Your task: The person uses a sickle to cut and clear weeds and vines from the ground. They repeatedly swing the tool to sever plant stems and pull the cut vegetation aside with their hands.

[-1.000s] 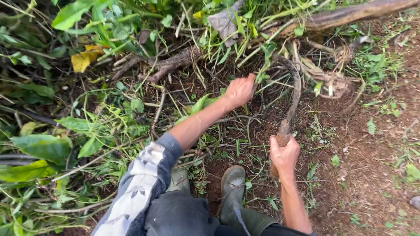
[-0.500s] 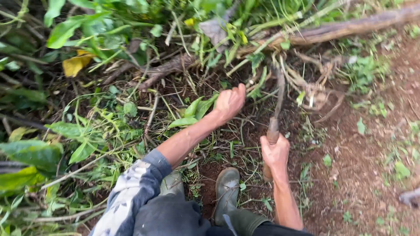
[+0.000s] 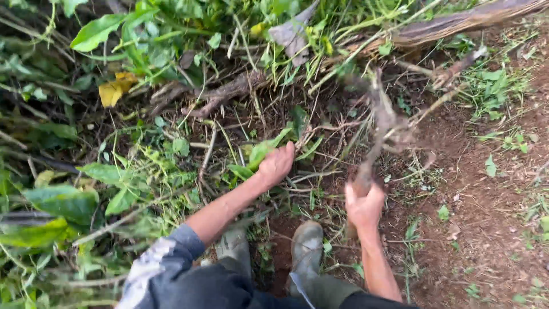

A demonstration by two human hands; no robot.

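Note:
My right hand (image 3: 364, 205) grips the wooden handle of a curved sickle (image 3: 377, 123), whose dark blade is motion-blurred and tangled with cut stems and roots. My left hand (image 3: 277, 163) is closed around a bunch of green weeds (image 3: 260, 153) low to the ground, left of the blade. Cut stalks and grass lie over the reddish soil between both hands.
My two muddy boots (image 3: 306, 249) stand just below the hands. Dense leafy plants (image 3: 131, 34) fill the left and top. A fallen brown log (image 3: 457, 23) runs across the top right. Bare red soil (image 3: 492, 229) lies to the right.
The sickle swept back toward me and to the right, dragging stems with it. My left hand pulled down and left, away from the roots.

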